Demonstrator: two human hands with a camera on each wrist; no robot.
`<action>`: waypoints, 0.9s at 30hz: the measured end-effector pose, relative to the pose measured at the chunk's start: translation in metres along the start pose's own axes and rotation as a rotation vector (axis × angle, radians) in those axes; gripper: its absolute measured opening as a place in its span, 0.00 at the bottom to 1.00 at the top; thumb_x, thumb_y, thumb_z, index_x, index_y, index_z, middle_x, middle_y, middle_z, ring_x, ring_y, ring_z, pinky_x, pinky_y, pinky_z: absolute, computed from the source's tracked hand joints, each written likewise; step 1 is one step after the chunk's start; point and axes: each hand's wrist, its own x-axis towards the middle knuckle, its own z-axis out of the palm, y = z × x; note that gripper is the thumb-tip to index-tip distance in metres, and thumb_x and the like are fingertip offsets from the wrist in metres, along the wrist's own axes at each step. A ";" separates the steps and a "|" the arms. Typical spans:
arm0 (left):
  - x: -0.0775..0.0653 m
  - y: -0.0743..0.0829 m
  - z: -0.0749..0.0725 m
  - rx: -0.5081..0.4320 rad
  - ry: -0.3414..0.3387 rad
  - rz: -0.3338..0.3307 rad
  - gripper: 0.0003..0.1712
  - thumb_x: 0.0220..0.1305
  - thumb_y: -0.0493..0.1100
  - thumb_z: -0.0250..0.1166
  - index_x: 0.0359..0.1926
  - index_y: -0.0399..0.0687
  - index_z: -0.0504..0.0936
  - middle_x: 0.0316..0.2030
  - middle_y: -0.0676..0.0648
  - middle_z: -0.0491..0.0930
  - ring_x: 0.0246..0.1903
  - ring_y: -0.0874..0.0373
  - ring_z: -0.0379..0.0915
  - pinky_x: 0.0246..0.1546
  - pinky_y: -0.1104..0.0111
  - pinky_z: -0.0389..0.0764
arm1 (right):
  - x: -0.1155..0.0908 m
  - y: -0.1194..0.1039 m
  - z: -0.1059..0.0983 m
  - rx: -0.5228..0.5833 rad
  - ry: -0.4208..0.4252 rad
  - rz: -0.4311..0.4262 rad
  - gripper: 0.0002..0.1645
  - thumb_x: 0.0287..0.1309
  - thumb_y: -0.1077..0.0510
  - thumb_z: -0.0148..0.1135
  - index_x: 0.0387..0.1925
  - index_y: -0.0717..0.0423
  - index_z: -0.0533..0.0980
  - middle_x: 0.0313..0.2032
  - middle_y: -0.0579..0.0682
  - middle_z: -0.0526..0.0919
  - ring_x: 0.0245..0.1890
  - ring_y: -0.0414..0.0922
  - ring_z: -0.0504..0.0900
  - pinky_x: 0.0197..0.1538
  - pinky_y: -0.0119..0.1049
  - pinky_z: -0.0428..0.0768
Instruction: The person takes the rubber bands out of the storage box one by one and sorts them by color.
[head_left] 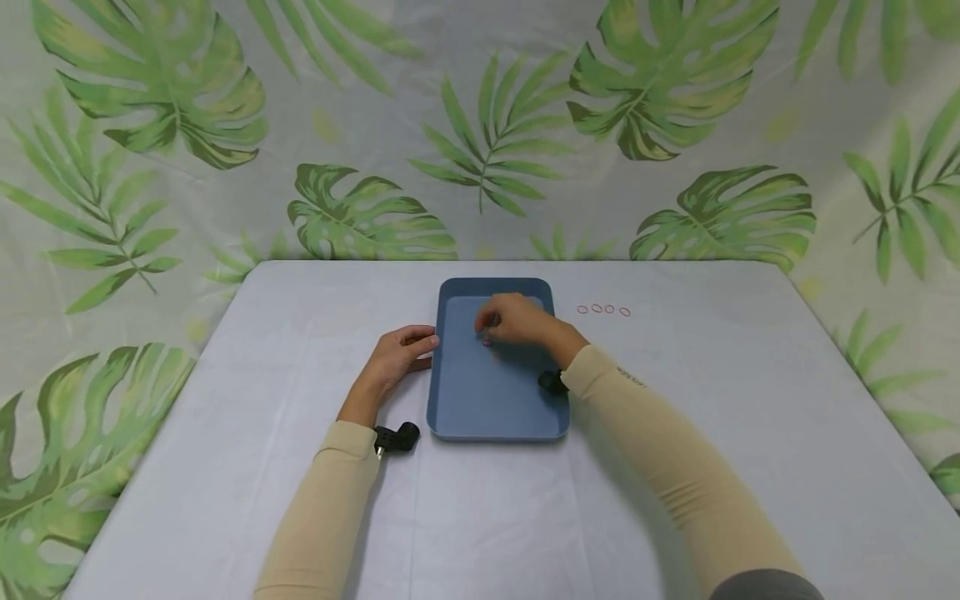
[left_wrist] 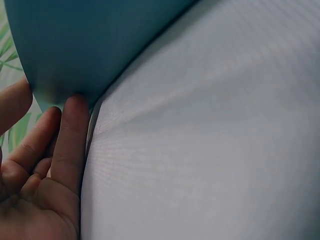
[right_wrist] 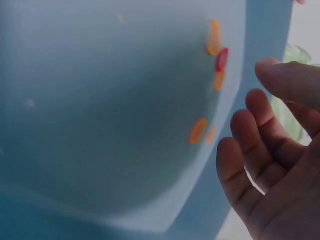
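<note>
A blue rectangular tray lies on the white table. At its left side is my left hand, with the fingertips against the outer wall and the thumb near the rim. Over the tray's upper part hangs my right hand, fingers bent downward. A small red piece shows just below its fingertips in the head view. From the right wrist, the thumb and fingers stand apart with nothing between them. Small oval orange pieces and a red piece lie blurred on the tray floor.
Several thin red rings lie in a row on the white cloth, right of the tray. Behind the table hangs a leaf-patterned curtain. Each wrist carries a small black camera.
</note>
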 end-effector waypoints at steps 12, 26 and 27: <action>0.001 -0.001 0.000 0.002 0.003 0.008 0.26 0.69 0.41 0.63 0.65 0.38 0.74 0.63 0.37 0.74 0.48 0.64 0.78 0.55 0.66 0.85 | 0.000 0.004 0.011 -0.084 -0.002 -0.002 0.07 0.58 0.62 0.67 0.39 0.56 0.86 0.41 0.54 0.87 0.46 0.50 0.83 0.53 0.45 0.83; 0.000 0.000 0.001 -0.008 0.002 -0.001 0.25 0.69 0.41 0.63 0.64 0.38 0.74 0.62 0.37 0.75 0.47 0.64 0.78 0.55 0.66 0.85 | -0.002 0.002 0.010 -0.142 -0.010 -0.007 0.05 0.58 0.61 0.67 0.35 0.56 0.86 0.40 0.54 0.83 0.43 0.50 0.80 0.51 0.45 0.82; 0.000 0.000 0.000 -0.011 0.004 -0.002 0.25 0.69 0.41 0.63 0.64 0.38 0.74 0.62 0.37 0.75 0.47 0.64 0.78 0.55 0.66 0.85 | -0.002 0.002 0.011 -0.149 -0.010 -0.009 0.04 0.58 0.61 0.68 0.35 0.56 0.86 0.40 0.54 0.83 0.43 0.50 0.80 0.51 0.45 0.81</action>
